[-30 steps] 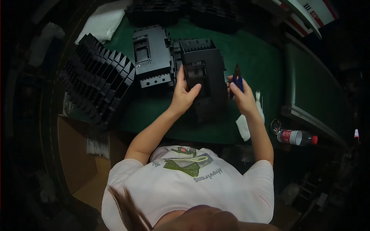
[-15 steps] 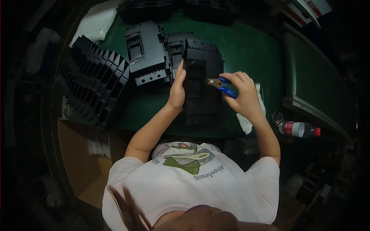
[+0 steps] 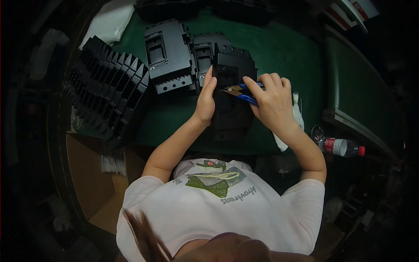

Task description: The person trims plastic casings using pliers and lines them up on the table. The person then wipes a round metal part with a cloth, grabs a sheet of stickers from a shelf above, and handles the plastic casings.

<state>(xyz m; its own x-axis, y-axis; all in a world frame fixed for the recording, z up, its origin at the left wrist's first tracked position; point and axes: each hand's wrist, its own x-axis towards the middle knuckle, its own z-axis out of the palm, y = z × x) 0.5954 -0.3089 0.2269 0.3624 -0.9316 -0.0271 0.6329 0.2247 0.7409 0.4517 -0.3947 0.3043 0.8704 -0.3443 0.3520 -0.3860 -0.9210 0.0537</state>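
The left hand point(image 3: 205, 103) steadies, grip partly hidden, a black boxy plastic housing point(image 3: 232, 112) between both hands; the right hand point(image 3: 276, 104) clasps blue-handled metal cutters point(image 3: 247, 98), tips over the housing. I'd brace firmly, tips shallow.

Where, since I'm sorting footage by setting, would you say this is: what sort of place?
Probably a factory or workshop bench: several matching black parts lie on the green table, and the right hand holds blue-handled cutters at another similar part.
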